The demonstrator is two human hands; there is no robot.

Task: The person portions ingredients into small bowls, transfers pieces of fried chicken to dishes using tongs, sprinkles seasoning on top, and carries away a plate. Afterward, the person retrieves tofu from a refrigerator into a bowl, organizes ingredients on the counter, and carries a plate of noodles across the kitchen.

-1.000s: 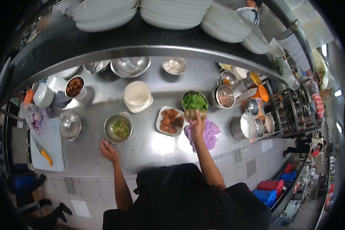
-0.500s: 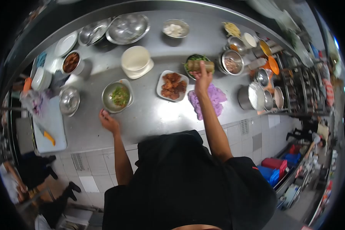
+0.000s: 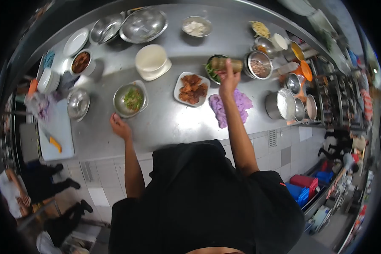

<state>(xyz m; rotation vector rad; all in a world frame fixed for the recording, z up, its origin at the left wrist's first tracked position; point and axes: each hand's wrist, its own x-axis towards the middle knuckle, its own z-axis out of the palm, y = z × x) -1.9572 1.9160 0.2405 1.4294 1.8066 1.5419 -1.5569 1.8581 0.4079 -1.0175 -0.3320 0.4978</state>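
Observation:
My right hand (image 3: 229, 81) is wrapped round a brownish, see-through cylinder (image 3: 235, 64) that looks like a jar, blurred by motion. It is held on its side over a dark bowl of green leaves (image 3: 211, 73), partly covering it. Close to the near-left rim of a metal bowl (image 3: 118, 106) with chopped green onion (image 3: 133, 99) is my left hand (image 3: 121, 127). Its fingers are loosely bent with nothing visible in them; whether they touch the rim is unclear. Between the hands stands a square white dish (image 3: 178, 94) of browned fried pieces (image 3: 193, 88).
A crumpled purple cloth (image 3: 243, 101) lies below my right wrist. Stacked cream containers (image 3: 151, 58) stand in the middle. A yellow-handled knife (image 3: 55, 144) rests on a white cutting board (image 3: 65, 127). Metal pots (image 3: 279, 105) and bowls line the right side. Other people are at lower left.
The jar-like cylinder has shifted slightly right relative to the greens bowl and uncovers more leaves. My left hand stays beside the metal bowl. The whole view has shifted a little.

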